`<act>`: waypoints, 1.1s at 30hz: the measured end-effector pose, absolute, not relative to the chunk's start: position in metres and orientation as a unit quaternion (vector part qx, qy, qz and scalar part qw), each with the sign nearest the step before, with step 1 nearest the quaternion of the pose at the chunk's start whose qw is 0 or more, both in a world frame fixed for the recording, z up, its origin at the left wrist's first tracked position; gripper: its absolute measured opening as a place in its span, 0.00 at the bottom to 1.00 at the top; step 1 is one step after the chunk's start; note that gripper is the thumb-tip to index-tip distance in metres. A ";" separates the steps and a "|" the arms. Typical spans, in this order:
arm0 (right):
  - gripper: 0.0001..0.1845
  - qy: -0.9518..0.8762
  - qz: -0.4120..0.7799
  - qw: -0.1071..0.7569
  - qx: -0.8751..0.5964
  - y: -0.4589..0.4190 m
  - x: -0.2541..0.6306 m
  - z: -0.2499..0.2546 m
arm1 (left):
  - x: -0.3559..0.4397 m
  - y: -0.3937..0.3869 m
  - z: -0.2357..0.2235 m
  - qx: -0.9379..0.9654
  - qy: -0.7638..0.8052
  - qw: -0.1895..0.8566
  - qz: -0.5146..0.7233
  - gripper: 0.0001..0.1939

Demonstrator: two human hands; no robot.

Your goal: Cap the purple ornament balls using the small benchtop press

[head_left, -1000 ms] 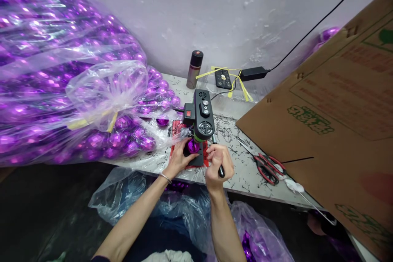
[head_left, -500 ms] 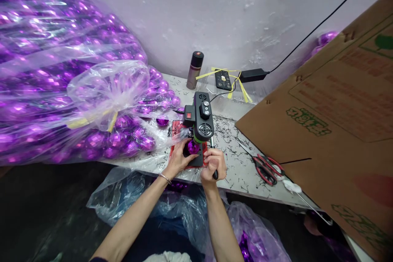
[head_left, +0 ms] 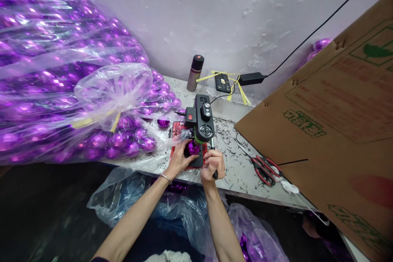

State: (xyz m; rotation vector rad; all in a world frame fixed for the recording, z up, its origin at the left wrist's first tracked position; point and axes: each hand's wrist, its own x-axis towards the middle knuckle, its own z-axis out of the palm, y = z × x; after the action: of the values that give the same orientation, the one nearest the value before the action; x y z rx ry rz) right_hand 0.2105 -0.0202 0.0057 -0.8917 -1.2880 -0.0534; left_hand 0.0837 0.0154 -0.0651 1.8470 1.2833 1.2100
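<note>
A shiny purple ball sits under the head of a small black bench press with a red switch and round vents. My left hand grips the ball between thumb and fingers, on the machine's dark base. My right hand is closed around the black-ended lever at the machine's right side. Whether the press head touches the ball I cannot tell. Red material lies beneath the base.
A clear bag of purple balls fills the left. Behind stand a dark bottle, a phone and a power adapter. Red-handled scissors lie by a cardboard box. Black scraps litter the white table.
The whole view has shifted slightly. Both hands keep their places at the ball and the lever, with no clear movement of either.
</note>
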 end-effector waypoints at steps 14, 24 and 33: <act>0.23 -0.556 0.024 0.722 -0.412 -0.016 0.207 -0.008 | 0.089 0.019 -0.066 0.680 0.471 0.316 0.464 0.30; 0.24 -0.541 0.045 0.704 -0.458 -0.022 0.210 0.068 | 0.063 -0.020 -0.073 0.759 0.422 0.205 0.451 0.29; 0.22 -0.556 0.032 0.705 -0.439 -0.027 0.208 0.042 | 0.013 0.040 -0.018 0.674 0.610 0.075 0.410 0.21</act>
State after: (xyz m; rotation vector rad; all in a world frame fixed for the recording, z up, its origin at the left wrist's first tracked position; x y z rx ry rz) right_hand 0.2081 -0.0265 0.0422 -0.9757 -1.2364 0.0706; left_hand 0.0131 0.0402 -0.0176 2.0224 1.8300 1.2290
